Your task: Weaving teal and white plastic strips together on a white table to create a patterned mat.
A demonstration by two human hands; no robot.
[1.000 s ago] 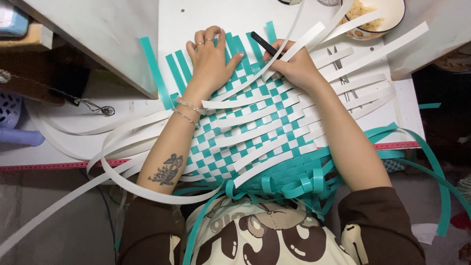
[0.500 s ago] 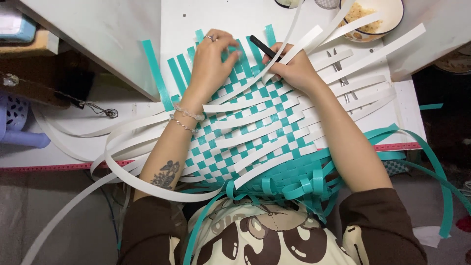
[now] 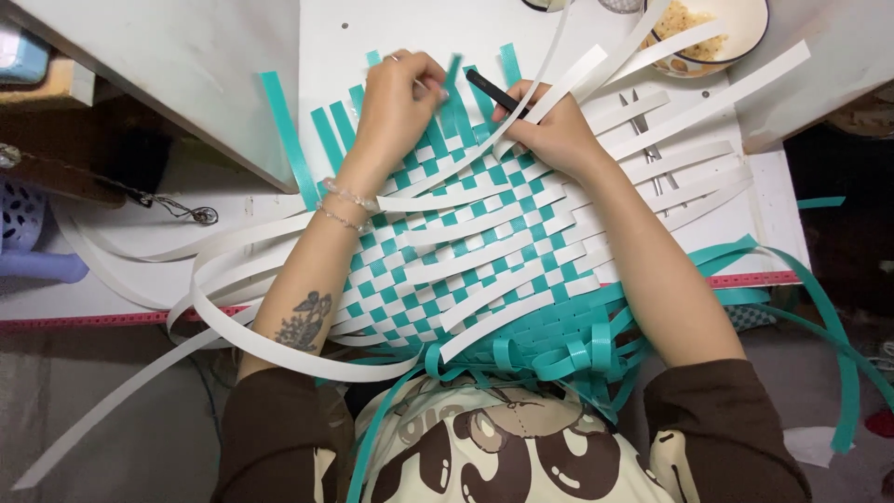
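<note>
A mat woven of teal and white plastic strips lies on the white table in front of me. My left hand rests on its far edge, fingers pinching a teal strip that stands lifted. My right hand presses on the weave beside it and holds a thin black tool that points up and left. A white strip runs diagonally under both hands toward the far right.
Loose white strips loop off the table's left edge. Teal strips trail to the right. A bowl sits at the far right, and scissors lie under white strips. A lilac basket stands at left.
My left hand slid up to the mat's far edge and lifted a teal strip. My right hand with the black tool stayed near the same spot.
</note>
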